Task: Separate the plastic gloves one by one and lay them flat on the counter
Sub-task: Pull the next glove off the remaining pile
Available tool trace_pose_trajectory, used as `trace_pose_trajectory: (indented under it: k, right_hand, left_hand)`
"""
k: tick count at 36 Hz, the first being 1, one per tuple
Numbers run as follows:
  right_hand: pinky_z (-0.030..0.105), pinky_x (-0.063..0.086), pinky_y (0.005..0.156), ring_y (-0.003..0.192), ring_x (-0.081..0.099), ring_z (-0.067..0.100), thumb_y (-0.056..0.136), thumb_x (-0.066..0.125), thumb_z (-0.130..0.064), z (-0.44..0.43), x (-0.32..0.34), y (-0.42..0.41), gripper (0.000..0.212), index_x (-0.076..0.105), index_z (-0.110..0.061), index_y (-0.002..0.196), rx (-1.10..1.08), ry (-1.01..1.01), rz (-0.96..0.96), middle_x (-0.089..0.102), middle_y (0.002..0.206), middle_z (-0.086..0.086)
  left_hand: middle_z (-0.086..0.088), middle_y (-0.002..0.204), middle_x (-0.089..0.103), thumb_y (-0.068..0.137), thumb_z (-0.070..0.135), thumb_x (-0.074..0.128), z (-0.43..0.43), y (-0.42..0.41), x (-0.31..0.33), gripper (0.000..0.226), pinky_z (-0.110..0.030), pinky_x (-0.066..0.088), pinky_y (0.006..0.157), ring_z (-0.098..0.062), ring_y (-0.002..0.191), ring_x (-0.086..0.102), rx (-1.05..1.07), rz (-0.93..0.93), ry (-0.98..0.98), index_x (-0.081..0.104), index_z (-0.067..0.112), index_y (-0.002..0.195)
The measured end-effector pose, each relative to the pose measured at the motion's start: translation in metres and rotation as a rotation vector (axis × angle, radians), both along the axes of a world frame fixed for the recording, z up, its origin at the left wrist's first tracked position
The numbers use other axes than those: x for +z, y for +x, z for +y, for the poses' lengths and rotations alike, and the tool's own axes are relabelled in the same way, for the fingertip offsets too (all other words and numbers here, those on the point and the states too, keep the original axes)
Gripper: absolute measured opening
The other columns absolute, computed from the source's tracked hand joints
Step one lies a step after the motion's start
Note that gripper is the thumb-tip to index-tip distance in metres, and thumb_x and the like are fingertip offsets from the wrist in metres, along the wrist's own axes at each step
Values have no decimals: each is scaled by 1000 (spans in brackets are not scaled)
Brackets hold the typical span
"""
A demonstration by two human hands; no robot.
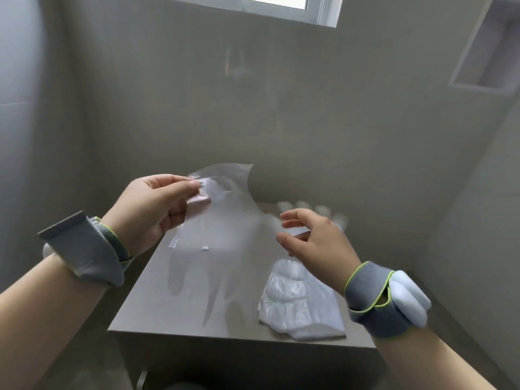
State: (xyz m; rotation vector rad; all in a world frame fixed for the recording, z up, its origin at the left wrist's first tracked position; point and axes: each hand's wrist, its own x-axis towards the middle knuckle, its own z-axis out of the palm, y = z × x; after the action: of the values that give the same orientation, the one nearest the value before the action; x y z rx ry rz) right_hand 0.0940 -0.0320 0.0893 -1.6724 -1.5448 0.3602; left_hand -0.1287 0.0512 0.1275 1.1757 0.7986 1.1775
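Two wristbands (92,249) sit nearest, one per wrist. Left hand (152,209) pinches one clear glove (225,235) above the counter (140,305). Right hand (315,237) hovers beside it, fingers loosely spread, holding nothing. One white pile (301,302) lies on the counter, its count unreadable. A blurred second glove (306,206) is half hidden behind the right hand.

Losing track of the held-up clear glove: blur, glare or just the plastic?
Head view: mostly the plastic, the glove in the left hand is see-through against the grey wall; head view, right hand is motion-blurred; white pile is fairly sharp; no hard glare.
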Motion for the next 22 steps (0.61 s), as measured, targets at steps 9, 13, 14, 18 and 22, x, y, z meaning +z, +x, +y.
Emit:
trace_pose_trajectory:
  k: [9, 13, 14, 18, 22]
  right_hand:
    - [37, 56, 81, 82, 67, 11, 83, 65, -27, -1, -13, -4, 29, 60, -26, 112, 11, -20, 90, 64, 104, -9]
    - [35, 56, 80, 82, 65, 8, 82, 67, -31, 0, -26, -16, 29, 61, -28, 110, 67, -74, 98, 65, 102, -11]
    - [30, 56, 80, 84, 64, 6, 81, 68, -33, -2, -30, -21, 31, 60, -28, 111, 87, -97, 87, 64, 103, -11]
    - [22, 50, 87, 106, 53, 0, 76, 72, -44, -9, -46, -46, 59, 48, -31, 130, 200, -190, 6, 52, 123, -15]
    - [20, 23, 110, 138, 21, 9, 75, 69, -47, -3, -64, -56, 95, 11, -32, 149, 185, -178, -278, 21, 149, -10]
  left_hand:
    - [-6, 74, 68, 95, 10, 50, 14, -13, -35, 13, -23, 56, 52, -11, 54, 66, 74, -118, -302, 60, 5, 100]
    - [-8, 83, 62, 95, 9, 47, 10, -25, -65, 19, -27, 56, 48, -15, 64, 63, 112, -137, -467, 56, 5, 111]
    - [-8, 77, 62, 96, 8, 46, 7, -26, -70, 17, -25, 55, 44, -14, 63, 61, 108, -139, -492, 56, 4, 109]
    - [-7, 60, 62, 96, 8, 47, -1, -24, -77, 9, -22, 50, 38, -12, 47, 62, 91, -170, -548, 54, 2, 96]
    - [-7, 66, 66, 94, 6, 49, -2, -27, -80, 7, -28, 55, 44, -16, 52, 67, 55, -222, -574, 55, 4, 91]
